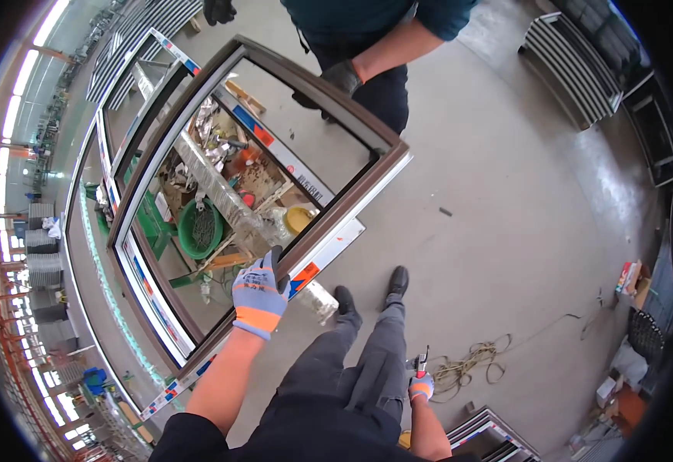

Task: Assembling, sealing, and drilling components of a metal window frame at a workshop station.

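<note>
My left hand (259, 294), in a grey and orange glove, is closed over the near edge of a brown-edged window sash (317, 223). The sash lies tilted on top of a larger white-edged frame (352, 231) that has coloured tape along it. My right hand (422, 386), gloved alike, hangs low beside my right leg. Its fingers wrap round a small hand tool with metal and red parts (421, 365), too small to name. Across from me, a co-worker's dark-gloved hand (342, 78) is at the far side of the sash.
Through the sash show a green basin (199, 229), a yellow tub (298, 220) and scattered scraps. A tangled cord (467, 368) lies on the floor at my right. Stacked frames stand at the far right (571, 73) and low right (490, 435).
</note>
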Available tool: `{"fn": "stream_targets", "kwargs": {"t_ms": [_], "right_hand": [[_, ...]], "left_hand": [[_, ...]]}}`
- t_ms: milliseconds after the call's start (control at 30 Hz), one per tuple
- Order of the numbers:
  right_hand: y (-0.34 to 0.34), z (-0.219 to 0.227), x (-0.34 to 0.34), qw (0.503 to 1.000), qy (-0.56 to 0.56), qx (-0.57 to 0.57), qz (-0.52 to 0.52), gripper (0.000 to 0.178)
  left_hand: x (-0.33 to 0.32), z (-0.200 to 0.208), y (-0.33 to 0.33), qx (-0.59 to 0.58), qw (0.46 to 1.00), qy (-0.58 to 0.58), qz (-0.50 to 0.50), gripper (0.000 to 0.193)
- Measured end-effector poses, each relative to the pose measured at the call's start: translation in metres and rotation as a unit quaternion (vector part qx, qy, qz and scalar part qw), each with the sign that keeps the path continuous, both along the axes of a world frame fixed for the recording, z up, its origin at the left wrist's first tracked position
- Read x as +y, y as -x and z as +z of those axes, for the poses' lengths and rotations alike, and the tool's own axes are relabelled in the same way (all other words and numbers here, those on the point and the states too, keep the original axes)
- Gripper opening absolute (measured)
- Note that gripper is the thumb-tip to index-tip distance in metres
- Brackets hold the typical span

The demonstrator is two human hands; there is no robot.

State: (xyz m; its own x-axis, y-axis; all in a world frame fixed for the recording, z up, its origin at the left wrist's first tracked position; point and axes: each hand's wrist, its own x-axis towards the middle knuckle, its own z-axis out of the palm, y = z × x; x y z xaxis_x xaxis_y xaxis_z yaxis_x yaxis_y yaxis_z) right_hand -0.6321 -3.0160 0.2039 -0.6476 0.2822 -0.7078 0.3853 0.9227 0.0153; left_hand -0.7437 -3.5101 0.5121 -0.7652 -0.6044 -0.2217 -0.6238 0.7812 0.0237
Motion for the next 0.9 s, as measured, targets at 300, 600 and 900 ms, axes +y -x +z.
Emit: {"fn": "stream_targets", "kwargs": {"t_ms": [300, 600, 900], "right_hand": [[0.119, 0.074, 0.036, 0.999, -0.002, 0.013, 0.051, 0.024], [0.214, 0.111, 0.038, 0.994, 0.049, 0.039, 0.086, 0.027], [0.253, 0.116, 0.025, 0.986, 0.072, 0.051, 0.144, 0.025]], "left_hand": [[0.027, 0.032, 0.006, -0.055, 0.998, 0.009, 0.023, 0.063], [0.044, 0.053, 0.002, -0.056, 0.995, 0.018, 0.081, 0.071], [0.094, 0.097, -0.03, 0.063, 0.995, 0.056, 0.056, 0.075]]}}
